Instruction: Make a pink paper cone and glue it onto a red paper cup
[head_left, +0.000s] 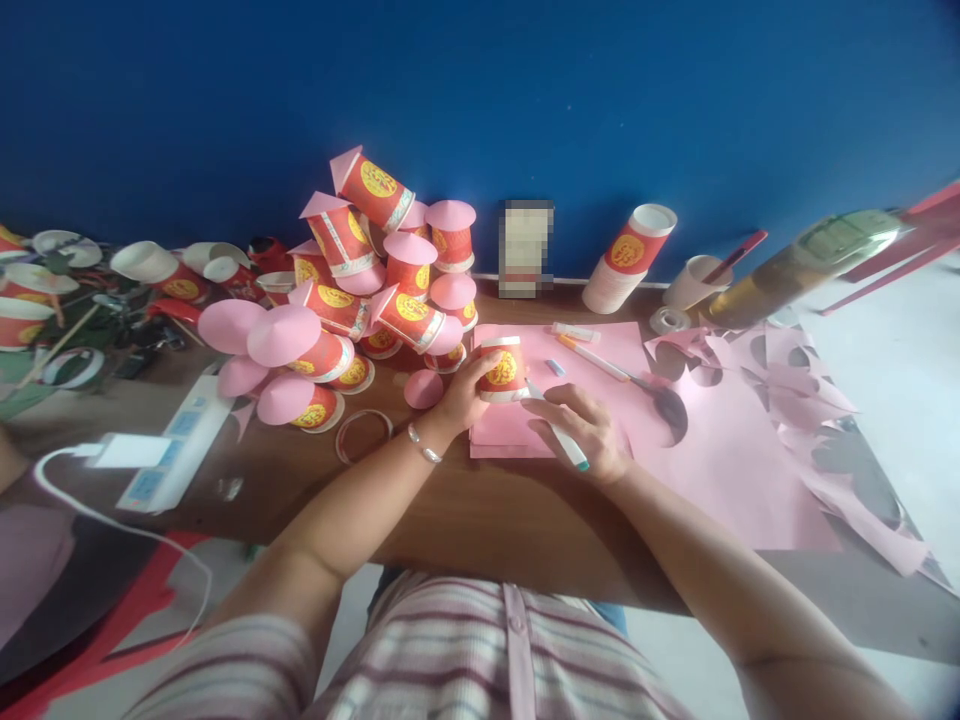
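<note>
Left hand (472,393): closed around a red paper cup (501,372) bearing a yellow round emblem, cup held a little above a stack of pink sheets (495,437) at the middle of the surface (442,515). Right hand (594,430): gripping a white pen (564,440) with a teal end; teal end points down toward the wearer, tip points up at the cup's lower right edge. Whether tip and cup touch cannot be told. Silver bangle (425,444) on left wrist. Beyond the right hand, on the pink sheets: an orange-and-white pen (596,359), lying slantwise, and a small blue-and-white block (556,367). To the left, a heap of red cups topped with pink cones (409,315), lying at various angles; a thin ring (364,437) lies flat just in front of it. Far left: power strip (178,445) with a white plug (133,451) on it. Right rear: leaning stack of cups (628,258), a white cup (688,290) containing a red pen (739,257), a tape roll (670,320) and a bottle (795,265) of amber liquid. Right side: cut pink paper scraps (814,405).
</note>
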